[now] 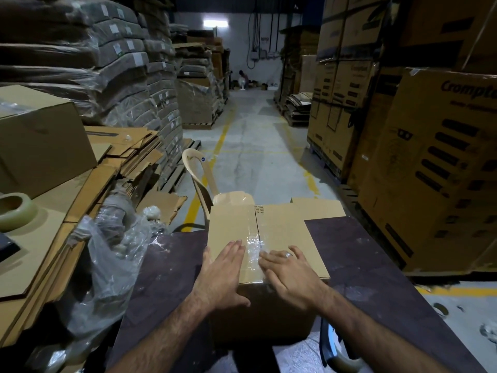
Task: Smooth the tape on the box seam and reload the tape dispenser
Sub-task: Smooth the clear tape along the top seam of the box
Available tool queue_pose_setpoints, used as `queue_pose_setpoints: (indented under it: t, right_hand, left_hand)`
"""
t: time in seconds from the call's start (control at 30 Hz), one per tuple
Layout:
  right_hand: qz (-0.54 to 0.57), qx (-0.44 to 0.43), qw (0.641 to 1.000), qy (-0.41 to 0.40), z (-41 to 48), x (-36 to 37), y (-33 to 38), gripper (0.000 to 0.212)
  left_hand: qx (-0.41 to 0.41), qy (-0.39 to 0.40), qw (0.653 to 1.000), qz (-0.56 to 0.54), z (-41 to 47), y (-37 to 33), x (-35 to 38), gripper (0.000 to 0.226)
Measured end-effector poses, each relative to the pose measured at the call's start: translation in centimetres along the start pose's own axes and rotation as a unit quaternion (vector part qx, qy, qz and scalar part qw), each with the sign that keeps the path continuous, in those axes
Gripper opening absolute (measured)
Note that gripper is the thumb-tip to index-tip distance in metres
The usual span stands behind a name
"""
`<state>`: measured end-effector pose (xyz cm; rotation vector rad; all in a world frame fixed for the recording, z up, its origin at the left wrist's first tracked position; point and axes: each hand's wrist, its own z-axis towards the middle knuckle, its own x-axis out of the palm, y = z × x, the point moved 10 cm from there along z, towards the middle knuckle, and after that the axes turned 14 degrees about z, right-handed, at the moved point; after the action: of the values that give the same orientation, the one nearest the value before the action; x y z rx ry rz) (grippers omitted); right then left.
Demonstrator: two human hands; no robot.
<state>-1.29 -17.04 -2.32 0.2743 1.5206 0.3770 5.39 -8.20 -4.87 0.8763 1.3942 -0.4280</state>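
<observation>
A closed brown cardboard box [285,232] rests on a dark table [363,254] in front of me. Clear shiny tape [254,242] runs along its centre seam. My left hand [220,275] lies flat on the box top just left of the seam, fingers together, thumb over the near edge. My right hand [287,273] lies flat on the right side, its fingertips touching the tape. A roll of clear tape [14,211] sits on flattened cardboard at the far left. No tape dispenser is clearly visible.
Crumpled clear plastic [107,259] lies left of the table. Flattened cartons [113,162] and a box [40,141] pile up at left. A beige plastic chair [204,179] stands behind the box. Tall carton stacks [435,162] line the right; an aisle runs ahead.
</observation>
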Motion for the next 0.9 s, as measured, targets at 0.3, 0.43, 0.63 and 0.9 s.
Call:
queue_pose_setpoints:
  t: [0.3,0.43,0.63,0.9]
  right_hand:
    - [-0.001,-0.011,1.0,-0.021,0.1,0.0,1.0,0.055]
    - [0.013,-0.042,0.999,-0.029,-2.4,0.2,0.9,0.058]
    - [-0.018,0.005,0.999,-0.04,-0.9,-0.5,0.3,0.066]
    - [-0.017,0.024,0.998,-0.051,-1.4,-0.7,-0.2,0.048]
  left_hand:
    - [-0.002,-0.007,1.0,-0.006,0.0,0.1,0.0,0.121]
    - [-0.001,-0.011,1.0,-0.006,0.1,0.0,0.0,0.122]
    - [-0.003,-0.008,1.0,-0.013,0.1,0.2,0.3,0.122]
    - [0.0,-0.003,1.0,-0.011,0.1,0.1,0.2,0.122]
